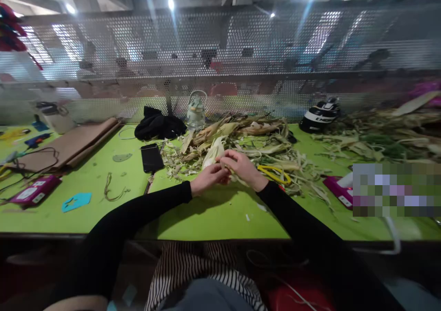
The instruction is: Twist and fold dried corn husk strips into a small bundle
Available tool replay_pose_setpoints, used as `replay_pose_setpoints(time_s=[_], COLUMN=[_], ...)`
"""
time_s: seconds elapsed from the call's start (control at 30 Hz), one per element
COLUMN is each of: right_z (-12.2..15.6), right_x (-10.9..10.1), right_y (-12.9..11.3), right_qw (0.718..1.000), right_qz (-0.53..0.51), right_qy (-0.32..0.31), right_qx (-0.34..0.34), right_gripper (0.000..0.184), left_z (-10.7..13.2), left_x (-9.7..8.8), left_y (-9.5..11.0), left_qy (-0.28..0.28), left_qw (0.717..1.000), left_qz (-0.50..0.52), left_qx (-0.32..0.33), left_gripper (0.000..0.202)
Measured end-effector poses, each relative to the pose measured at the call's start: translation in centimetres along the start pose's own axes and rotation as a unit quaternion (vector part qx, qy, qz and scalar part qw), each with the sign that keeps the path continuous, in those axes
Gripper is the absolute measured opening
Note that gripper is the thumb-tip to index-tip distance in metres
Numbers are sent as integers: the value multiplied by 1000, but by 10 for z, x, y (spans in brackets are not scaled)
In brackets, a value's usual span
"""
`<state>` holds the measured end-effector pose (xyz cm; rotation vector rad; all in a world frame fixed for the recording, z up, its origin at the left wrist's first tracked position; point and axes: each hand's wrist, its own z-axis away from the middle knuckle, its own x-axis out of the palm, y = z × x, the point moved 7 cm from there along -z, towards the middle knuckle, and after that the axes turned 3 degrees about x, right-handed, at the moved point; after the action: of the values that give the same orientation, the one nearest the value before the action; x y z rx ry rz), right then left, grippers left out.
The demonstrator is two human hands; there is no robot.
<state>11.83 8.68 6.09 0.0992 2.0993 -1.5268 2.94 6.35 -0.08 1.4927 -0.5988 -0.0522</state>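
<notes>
My left hand and my right hand meet over the near edge of a heap of dried corn husks. Between their pinched fingers is a pale corn husk, its broad end pointing up and away from me. The fingertips of both hands touch or nearly touch, and they hide the husk's lower end. Just right of my right hand, a yellow looped handle lies among husk strips; the rest of that tool is covered.
Left of the heap lie a black phone, a black cloth and a blue cutout. A clear bottle and a black-and-white cap-like object stand behind. Magenta boxes sit at both sides. A perforated metal screen closes the back.
</notes>
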Motion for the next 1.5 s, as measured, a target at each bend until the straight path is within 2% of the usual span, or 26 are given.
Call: replay_pose_setpoints(time_s=[0.23, 0.37, 0.4, 0.47, 0.57, 0.67, 0.83, 0.93, 1.0, 1.07, 1.17, 1.27, 1.33, 1.4, 1.5], right_z=[-7, -2, 2, 11, 22, 27, 26, 25, 24, 25, 28, 35, 39, 43, 46], right_x=[-12, -22, -25, -24, -12, -5, -10, -8, -7, -8, -15, -18, -14, -4, 12], right_y=[12, 24, 25, 26, 30, 35, 47, 51, 51, 47, 41, 39, 38, 36, 29], right_qw=[997, 996, 994, 993, 995, 997, 992, 990, 994, 998, 994, 986, 987, 991, 992], right_qz=[-58, -50, -35, -11, -4, -11, -59, -83, -65, -18, 57, 110, 124, 123, 114], right_qy=[42, 72, 95, 109, 79, 66, 94, 72, 56, 56, 90, 121, 101, 54, -25], right_qx=[1, -10, -28, -52, -57, -26, 60, 85, 74, 31, -29, -27, -11, -8, -43], right_gripper=[18, 20, 20, 19, 18, 22, 28, 26, 23, 18, 12, 16, 19, 20, 18], left_z=[-1, 0, 0, 0, 1, 3, 4, 4, 4, 5, 5, 6, 7, 8, 10], left_x=[-15, -27, -29, -33, -35, -35, -34, -32, -33, -33, -32, -32, -33, -34, -35], left_y=[-11, -11, -11, -11, -11, -12, -14, -13, -12, -13, -14, -16, -17, -17, -16], left_qy=[56, 99, 109, 124, 137, 146, 145, 136, 139, 143, 137, 138, 146, 155, 163], left_qw=[995, 986, 983, 978, 971, 967, 965, 964, 964, 965, 969, 969, 967, 964, 962], left_qz=[84, 137, 149, 168, 193, 209, 221, 228, 227, 218, 206, 205, 210, 217, 219], left_qx=[-21, -9, -3, 6, 18, 23, 0, -14, -17, -19, -26, -29, -24, -16, -14], left_gripper=[23, 19, 19, 21, 26, 28, 26, 23, 21, 18, 14, 16, 19, 23, 28])
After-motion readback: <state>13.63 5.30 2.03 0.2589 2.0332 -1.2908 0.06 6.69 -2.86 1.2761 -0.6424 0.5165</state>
